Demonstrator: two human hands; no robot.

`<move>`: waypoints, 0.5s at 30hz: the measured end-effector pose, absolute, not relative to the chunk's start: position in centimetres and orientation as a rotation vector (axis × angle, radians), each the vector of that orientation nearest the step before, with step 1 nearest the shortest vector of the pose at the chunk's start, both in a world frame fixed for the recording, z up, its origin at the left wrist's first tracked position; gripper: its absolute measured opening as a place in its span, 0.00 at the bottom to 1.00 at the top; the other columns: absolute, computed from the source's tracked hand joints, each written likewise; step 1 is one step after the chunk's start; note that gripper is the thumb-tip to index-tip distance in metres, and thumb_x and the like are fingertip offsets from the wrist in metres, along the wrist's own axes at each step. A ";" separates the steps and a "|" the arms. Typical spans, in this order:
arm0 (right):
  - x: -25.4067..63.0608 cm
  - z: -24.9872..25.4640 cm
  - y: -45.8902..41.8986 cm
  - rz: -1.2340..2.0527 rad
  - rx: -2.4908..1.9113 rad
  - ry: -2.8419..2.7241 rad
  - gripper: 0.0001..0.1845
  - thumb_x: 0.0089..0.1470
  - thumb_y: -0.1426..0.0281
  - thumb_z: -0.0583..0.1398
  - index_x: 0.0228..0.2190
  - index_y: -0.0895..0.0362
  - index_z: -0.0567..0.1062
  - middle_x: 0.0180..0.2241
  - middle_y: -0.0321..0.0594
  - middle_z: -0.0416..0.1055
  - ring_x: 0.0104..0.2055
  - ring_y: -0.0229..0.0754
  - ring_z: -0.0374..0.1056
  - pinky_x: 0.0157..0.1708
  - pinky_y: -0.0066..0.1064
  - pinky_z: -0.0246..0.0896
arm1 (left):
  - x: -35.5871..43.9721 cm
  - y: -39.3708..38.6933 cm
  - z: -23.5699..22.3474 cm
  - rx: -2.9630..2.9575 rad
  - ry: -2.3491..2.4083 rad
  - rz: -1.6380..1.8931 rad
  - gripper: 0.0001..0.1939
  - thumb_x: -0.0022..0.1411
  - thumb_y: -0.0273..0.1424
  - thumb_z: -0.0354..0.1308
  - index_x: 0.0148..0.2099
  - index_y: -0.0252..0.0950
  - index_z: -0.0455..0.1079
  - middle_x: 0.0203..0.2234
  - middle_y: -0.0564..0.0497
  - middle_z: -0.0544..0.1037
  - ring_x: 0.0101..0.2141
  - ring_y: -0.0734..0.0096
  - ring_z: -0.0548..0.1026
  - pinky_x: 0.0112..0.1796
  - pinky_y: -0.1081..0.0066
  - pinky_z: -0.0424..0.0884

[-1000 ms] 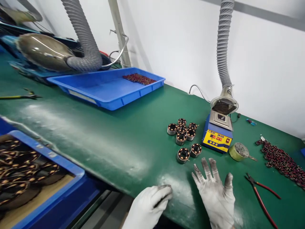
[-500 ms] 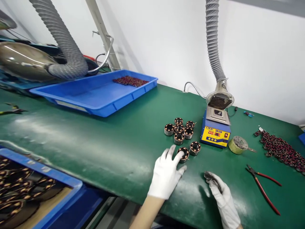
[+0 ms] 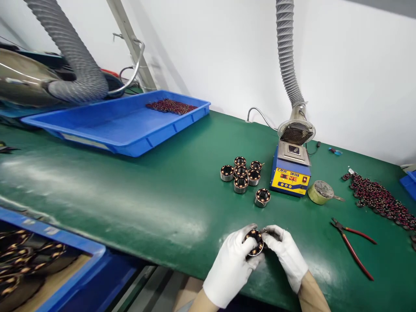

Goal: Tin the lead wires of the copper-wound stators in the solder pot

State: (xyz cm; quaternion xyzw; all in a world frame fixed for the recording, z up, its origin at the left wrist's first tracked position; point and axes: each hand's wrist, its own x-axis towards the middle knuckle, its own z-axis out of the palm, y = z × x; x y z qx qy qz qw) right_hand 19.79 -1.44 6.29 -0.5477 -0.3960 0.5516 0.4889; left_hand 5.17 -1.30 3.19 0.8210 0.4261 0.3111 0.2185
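A motor stator [image 3: 258,247], a metal ring with copper windings, is held above the near edge of the green table. My left hand [image 3: 232,260], in a white glove, wraps round it from the left with the thumb over its top. On the stator's right side, my gloved right hand [image 3: 284,247] pinches at the rim with thumb and fingers together; the exact spot it grips is hidden. One more stator [image 3: 262,197] stands alone just beyond my hands. Behind it, several stators [image 3: 241,183] are grouped upright on the table.
A blue-and-yellow solder pot [image 3: 290,173] sits under an extractor hose [image 3: 286,56]. Right of it are a round tin [image 3: 320,193], red-handled cutters [image 3: 352,247] and a pile of small dark-red parts [image 3: 381,199]. Blue trays [image 3: 130,147] stand at back left and lower left.
My left hand has picked up the nearest stator and brought it towards me. My right hand has come in from the right to meet it. The view has shifted slightly.
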 end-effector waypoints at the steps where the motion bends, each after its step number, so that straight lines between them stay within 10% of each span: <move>1: 19.6 6.2 -1.2 1.310 -1.356 -1.003 0.09 0.39 0.67 0.64 0.24 0.58 0.73 0.25 0.35 0.71 0.29 0.38 0.65 0.32 0.29 0.60 | 5.1 -1.1 3.2 2.241 1.160 0.862 0.14 0.52 0.22 0.60 0.40 0.39 0.63 0.50 0.47 0.63 0.48 0.57 0.63 0.47 0.57 0.62; 10: 22.2 8.2 -1.3 0.867 -1.006 -0.791 0.03 0.43 0.69 0.62 0.23 0.54 0.72 0.24 0.31 0.68 0.20 0.32 0.60 0.19 0.24 0.52 | 5.0 -2.2 5.5 1.153 0.835 0.830 0.09 0.38 0.30 0.60 0.23 0.34 0.63 0.36 0.48 0.70 0.32 0.65 0.67 0.32 0.70 0.64; 15: 22.6 8.6 -3.2 1.200 -1.005 -0.768 0.11 0.38 0.68 0.67 0.28 0.56 0.75 0.26 0.37 0.72 0.26 0.36 0.67 0.25 0.27 0.61 | 4.7 -2.2 6.8 1.034 0.757 0.813 0.09 0.35 0.28 0.60 0.24 0.33 0.66 0.41 0.45 0.70 0.33 0.64 0.69 0.31 0.72 0.65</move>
